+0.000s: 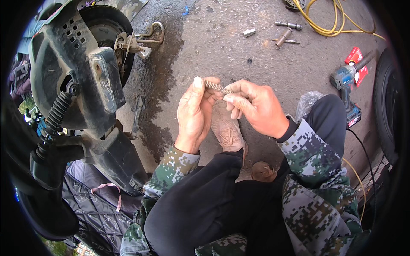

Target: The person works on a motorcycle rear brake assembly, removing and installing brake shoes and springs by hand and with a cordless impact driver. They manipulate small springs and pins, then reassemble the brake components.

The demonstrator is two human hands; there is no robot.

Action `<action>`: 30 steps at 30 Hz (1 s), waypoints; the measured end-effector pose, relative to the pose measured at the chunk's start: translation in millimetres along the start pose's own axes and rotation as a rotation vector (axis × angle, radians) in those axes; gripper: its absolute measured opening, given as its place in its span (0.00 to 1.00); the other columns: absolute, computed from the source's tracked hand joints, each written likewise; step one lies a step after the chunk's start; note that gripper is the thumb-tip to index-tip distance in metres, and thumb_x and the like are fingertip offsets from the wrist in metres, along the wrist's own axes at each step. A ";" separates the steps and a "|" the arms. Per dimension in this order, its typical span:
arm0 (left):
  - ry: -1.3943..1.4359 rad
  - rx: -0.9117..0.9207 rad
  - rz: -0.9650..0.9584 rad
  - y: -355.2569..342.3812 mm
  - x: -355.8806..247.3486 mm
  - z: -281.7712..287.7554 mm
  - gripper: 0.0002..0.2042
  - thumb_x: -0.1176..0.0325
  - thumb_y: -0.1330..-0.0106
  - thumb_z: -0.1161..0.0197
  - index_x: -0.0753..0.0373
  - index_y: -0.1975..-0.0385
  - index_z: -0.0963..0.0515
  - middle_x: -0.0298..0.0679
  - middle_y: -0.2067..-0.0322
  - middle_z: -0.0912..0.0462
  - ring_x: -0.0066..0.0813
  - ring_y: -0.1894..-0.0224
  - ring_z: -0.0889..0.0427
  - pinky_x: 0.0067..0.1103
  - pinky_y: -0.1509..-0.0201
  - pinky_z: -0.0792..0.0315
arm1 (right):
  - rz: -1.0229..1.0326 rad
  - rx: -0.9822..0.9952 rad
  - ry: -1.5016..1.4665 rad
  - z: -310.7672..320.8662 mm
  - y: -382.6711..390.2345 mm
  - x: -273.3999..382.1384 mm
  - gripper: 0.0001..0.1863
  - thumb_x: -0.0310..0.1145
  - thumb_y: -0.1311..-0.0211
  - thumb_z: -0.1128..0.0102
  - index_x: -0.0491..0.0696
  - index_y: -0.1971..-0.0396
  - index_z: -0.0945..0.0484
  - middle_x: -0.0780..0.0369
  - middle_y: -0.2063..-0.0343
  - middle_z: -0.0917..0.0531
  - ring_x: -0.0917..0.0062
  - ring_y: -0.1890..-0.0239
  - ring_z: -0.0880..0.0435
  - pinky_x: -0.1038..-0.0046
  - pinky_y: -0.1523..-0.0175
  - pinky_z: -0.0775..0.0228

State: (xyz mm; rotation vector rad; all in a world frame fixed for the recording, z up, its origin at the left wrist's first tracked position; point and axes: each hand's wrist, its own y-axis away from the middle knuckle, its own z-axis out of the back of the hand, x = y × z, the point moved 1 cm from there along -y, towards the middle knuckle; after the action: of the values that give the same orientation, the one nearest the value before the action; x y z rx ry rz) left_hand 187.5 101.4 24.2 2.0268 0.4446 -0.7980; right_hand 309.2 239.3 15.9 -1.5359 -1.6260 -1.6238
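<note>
Between my two hands, above my brown shoe, a thin metal coil spring (214, 86) is stretched out at a slight slant. My left hand (194, 112) pinches its left end between thumb and fingers, palm turned up toward me. At the other end, my right hand (258, 106) grips the spring with thumb and forefinger, the rest of its fingers curled. To the left stands a dusty dark scooter (79, 81) with a black shock absorber (57, 113) and a bent metal stand with its own spring (130, 46).
A blue cordless impact wrench (347, 79) lies at right beside a red card box (353, 56) and a tyre (386, 104). Sockets (249, 32) and a T-shaped tool (283, 38) lie on the ground ahead, near a yellow hose (326, 30). A wet patch (160, 85) darkens the pavement by the scooter.
</note>
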 end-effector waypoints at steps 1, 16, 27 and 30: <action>0.072 0.008 0.051 -0.2 1.0 1.8 0.20 0.56 0.16 0.49 0.70 0.54 0.21 0.41 0.61 0.18 0.28 0.59 0.20 0.28 0.49 0.24 | 0.018 0.028 0.023 -1.9 1.1 0.1 0.10 0.29 0.28 0.36 0.38 0.54 0.17 0.60 0.74 0.13 0.81 0.73 0.13 0.75 0.66 0.21; 0.123 0.002 0.141 -3.1 -0.3 1.4 0.18 0.57 0.17 0.46 0.68 0.49 0.22 0.37 0.62 0.17 0.25 0.59 0.18 0.26 0.49 0.23 | -0.103 0.019 -0.087 -0.9 -2.1 3.1 0.10 0.29 0.29 0.33 0.39 0.56 0.17 0.64 0.74 0.14 0.86 0.74 0.16 0.79 0.68 0.25; 0.198 -0.075 0.195 -4.9 9.4 6.2 0.15 0.59 0.18 0.46 0.67 0.55 0.23 0.37 0.66 0.21 0.25 0.64 0.24 0.25 0.57 0.26 | 0.133 0.142 0.203 6.4 0.5 0.9 0.12 0.31 0.35 0.31 0.40 0.57 0.16 0.50 0.71 0.14 0.59 0.70 0.12 0.66 0.64 0.22; 0.214 -0.044 0.336 -2.0 12.3 8.5 0.16 0.59 0.17 0.47 0.67 0.57 0.22 0.35 0.72 0.23 0.24 0.72 0.27 0.23 0.67 0.28 | 0.312 0.167 0.312 0.0 5.6 2.7 0.12 0.32 0.36 0.30 0.41 0.58 0.16 0.47 0.69 0.15 0.49 0.65 0.15 0.59 0.61 0.22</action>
State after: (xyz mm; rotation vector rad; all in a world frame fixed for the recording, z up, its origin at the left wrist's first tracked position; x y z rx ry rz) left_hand 192.1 95.5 11.2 2.0805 0.2274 -0.3669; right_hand 313.1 238.9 20.8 -1.2998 -1.2511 -1.4348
